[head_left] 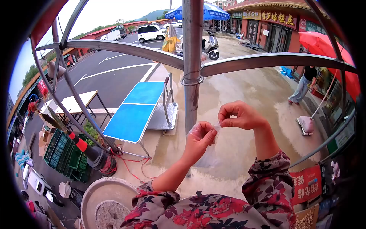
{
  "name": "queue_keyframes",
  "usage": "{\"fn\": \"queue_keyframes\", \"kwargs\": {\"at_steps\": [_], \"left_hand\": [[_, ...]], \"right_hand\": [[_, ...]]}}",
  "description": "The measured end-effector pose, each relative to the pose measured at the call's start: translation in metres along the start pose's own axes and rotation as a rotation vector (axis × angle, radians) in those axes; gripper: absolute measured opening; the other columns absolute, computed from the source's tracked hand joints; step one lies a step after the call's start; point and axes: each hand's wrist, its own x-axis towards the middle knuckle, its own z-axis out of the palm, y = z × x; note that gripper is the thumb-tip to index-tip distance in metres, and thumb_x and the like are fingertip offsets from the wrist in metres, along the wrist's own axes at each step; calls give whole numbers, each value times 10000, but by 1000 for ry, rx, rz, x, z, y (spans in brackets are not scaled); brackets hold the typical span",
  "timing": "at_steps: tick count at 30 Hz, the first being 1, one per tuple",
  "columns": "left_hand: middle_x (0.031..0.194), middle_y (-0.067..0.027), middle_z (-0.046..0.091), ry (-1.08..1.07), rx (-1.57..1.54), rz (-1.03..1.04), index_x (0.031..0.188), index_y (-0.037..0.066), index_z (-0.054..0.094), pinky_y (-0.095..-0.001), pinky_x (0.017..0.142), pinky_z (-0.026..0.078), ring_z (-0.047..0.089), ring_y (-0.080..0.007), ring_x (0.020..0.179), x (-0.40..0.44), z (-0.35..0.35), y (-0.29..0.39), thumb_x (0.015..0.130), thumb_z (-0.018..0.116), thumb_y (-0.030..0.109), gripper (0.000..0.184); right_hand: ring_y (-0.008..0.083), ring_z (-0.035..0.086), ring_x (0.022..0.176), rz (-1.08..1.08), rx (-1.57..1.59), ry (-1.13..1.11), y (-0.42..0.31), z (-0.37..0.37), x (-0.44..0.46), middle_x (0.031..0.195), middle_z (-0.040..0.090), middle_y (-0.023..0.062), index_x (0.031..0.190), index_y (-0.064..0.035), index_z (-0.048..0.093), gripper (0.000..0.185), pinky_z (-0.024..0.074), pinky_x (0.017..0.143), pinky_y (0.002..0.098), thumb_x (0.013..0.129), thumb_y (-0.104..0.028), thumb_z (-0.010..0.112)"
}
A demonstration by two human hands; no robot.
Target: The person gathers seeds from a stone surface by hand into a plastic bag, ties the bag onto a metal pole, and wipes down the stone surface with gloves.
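Note:
A thin, clear plastic bag (pixel 209 156) hangs in front of me, hard to make out against the pale pavement. My left hand (pixel 202 135) is closed on it, thumb pressed against the curled fingers. Slightly higher and to the right, my right hand (pixel 240 115) pinches the upper edge of the film between thumb and fingertips. A short stretch of plastic spans the small gap between both hands. Just behind them rises an upright metal pole (pixel 191 76).
Curved metal rails join the pole. Left are a blue folding table (pixel 133 108), a platform trolley (pixel 164 114), green crates (pixel 66 152), a traffic cone (pixel 89 149) and a round stone slab (pixel 91 194). A person (pixel 301 86) stands at right near a red umbrella (pixel 328 47).

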Motion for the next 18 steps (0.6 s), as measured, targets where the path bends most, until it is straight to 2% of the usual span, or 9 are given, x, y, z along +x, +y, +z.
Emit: {"fn": "queue_keyframes", "kwargs": {"at_steps": [1, 2, 5, 6, 8, 13, 14, 18], "left_hand": [[740, -21, 536, 3, -22, 26, 912, 52, 465, -229, 560, 417, 512, -96, 617, 10, 1, -1, 868, 568, 121, 131], [772, -42, 555, -26, -26, 65, 977, 43, 438, -239, 583, 437, 541, -115, 652, 18, 2, 0, 879, 549, 124, 169], [824, -64, 573, 16, 32, 116, 1058, 41, 390, -246, 601, 450, 561, -127, 694, 44, 10, 3, 882, 543, 122, 247], [872, -78, 578, 46, 60, 131, 1133, 40, 346, -242, 606, 443, 565, -132, 708, 51, 11, 1, 887, 529, 106, 313], [880, -75, 576, 115, 100, 254, 1155, 43, 338, -238, 609, 436, 562, -129, 697, 69, 20, -4, 890, 517, 96, 324], [979, -43, 513, 138, 112, 455, 1281, 15, 336, -196, 593, 390, 530, -82, 725, 105, 32, -15, 893, 423, 11, 398], [1077, -50, 477, 169, 171, 463, 1335, 18, 297, -193, 589, 387, 523, -75, 727, 110, 34, -15, 882, 378, -21, 461], [1267, -59, 421, 260, 221, 513, 1350, 8, 273, -201, 606, 390, 554, -105, 802, 119, 39, -19, 878, 378, -31, 485]], "right_hand": [[77, 525, 671, -58, -141, 111, -5, -4, 5, 735, 570, 9, 770, -17, 573, 70, 425, 592, 227, 754, -1, 639], [113, 544, 718, -121, -281, 241, -15, -5, 10, 723, 581, 10, 715, -41, 587, 90, 421, 658, 262, 706, -34, 676], [178, 524, 792, -447, -838, 545, -22, -23, 34, 737, 577, 20, 693, -47, 573, 125, 390, 752, 297, 660, -2, 685], [186, 522, 810, -471, -899, 576, -19, -30, 44, 739, 581, 19, 686, -54, 578, 116, 380, 774, 306, 658, -20, 685], [201, 519, 845, -511, -1018, 642, -10, -47, 66, 744, 588, 17, 671, -67, 589, 99, 359, 819, 325, 653, -58, 685], [218, 547, 833, -469, -1218, 545, -6, -66, 109, 760, 602, 40, 687, -75, 615, 67, 380, 809, 337, 714, -136, 626], [230, 557, 819, -445, -1195, 496, -6, -70, 113, 762, 602, 49, 693, -67, 606, 73, 397, 785, 345, 715, -135, 622], [269, 580, 770, -347, -1073, 328, -17, -75, 113, 752, 597, 81, 707, -42, 574, 92, 441, 709, 373, 699, -124, 615]]}}
